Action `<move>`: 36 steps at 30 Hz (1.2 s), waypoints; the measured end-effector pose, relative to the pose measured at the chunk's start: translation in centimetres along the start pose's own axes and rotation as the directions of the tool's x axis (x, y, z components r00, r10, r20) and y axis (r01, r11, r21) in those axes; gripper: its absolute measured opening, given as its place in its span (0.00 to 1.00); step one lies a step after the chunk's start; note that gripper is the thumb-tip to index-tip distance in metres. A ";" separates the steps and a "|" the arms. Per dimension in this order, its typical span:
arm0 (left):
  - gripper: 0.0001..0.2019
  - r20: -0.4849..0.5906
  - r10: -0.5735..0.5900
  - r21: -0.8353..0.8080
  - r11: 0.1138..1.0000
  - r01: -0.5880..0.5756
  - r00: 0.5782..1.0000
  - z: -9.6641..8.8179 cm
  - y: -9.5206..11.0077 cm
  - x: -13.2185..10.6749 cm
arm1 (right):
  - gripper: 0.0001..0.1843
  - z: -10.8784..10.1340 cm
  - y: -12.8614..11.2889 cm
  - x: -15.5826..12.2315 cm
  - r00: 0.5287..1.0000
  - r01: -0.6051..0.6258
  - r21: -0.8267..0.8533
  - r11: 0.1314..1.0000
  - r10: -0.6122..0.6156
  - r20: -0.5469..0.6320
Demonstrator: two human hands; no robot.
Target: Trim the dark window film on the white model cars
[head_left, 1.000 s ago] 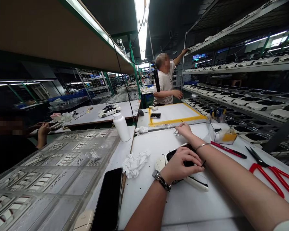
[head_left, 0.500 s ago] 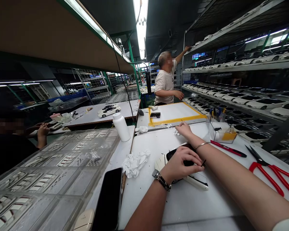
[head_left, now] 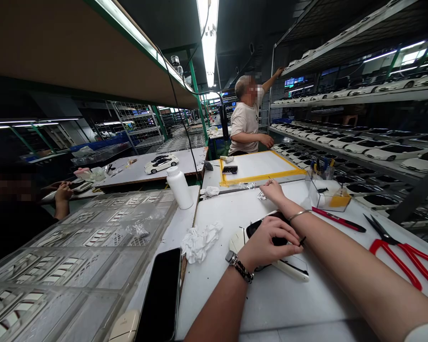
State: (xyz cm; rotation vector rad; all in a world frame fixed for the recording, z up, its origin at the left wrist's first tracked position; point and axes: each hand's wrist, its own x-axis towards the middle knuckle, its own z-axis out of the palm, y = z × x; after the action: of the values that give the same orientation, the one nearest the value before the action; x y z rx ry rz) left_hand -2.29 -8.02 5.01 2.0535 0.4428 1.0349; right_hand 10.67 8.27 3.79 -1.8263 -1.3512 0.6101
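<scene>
My left hand [head_left: 271, 242], with a watch and a dark beaded bracelet at the wrist, is over a white model car [head_left: 237, 240] with a black top. Its thumb and fingertips pinch a small black part [head_left: 302, 241]. The hand and forearm hide much of the car, which lies askew on the white worktop [head_left: 214, 294]. Farther forward, my right hand [head_left: 272, 191] has its fingers drawn together by some small shiny pieces [head_left: 261, 195]. Whatever those fingers hold is too small to name. A bangle circles the right wrist, and this forearm passes to the right of the car.
Red-handled scissors [head_left: 388, 242], a red tool [head_left: 337, 219] and a clear box [head_left: 330, 197] lie right. Crumpled tissue [head_left: 201, 241], a phone [head_left: 159, 294], a white bottle [head_left: 179, 188] and parts trays [head_left: 74, 261] are left. A co-worker [head_left: 244, 118] reaches to racks of model cars [head_left: 388, 147].
Both my hands stay in nearly the same place. The small black part in my left fingertips has turned slightly. The co-worker by the rack has shifted a little to the right.
</scene>
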 end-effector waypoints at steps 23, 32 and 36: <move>0.05 0.002 -0.026 0.015 1.000 0.026 1.000 0.0 -0.1 0.0 | 0.13 0.1 0.0 0.0 1.000 0.014 0.009 1.000 -0.014 0.005; 0.04 0.015 -0.036 0.029 0.999 0.035 0.999 0.0 0.0 0.0 | 0.14 0.0 0.1 0.1 1.000 -0.005 -0.002 1.000 0.005 -0.004; 0.05 0.028 -0.046 0.036 0.998 0.045 0.999 -0.1 0.1 0.0 | 0.14 0.1 -0.1 -0.2 1.000 0.014 0.007 1.000 -0.014 0.018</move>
State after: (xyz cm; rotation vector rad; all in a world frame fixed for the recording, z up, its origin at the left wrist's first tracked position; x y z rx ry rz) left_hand -2.32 -8.00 5.09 2.0769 0.4939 0.9762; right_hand 10.50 8.17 3.79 -1.8087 -1.3712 0.6238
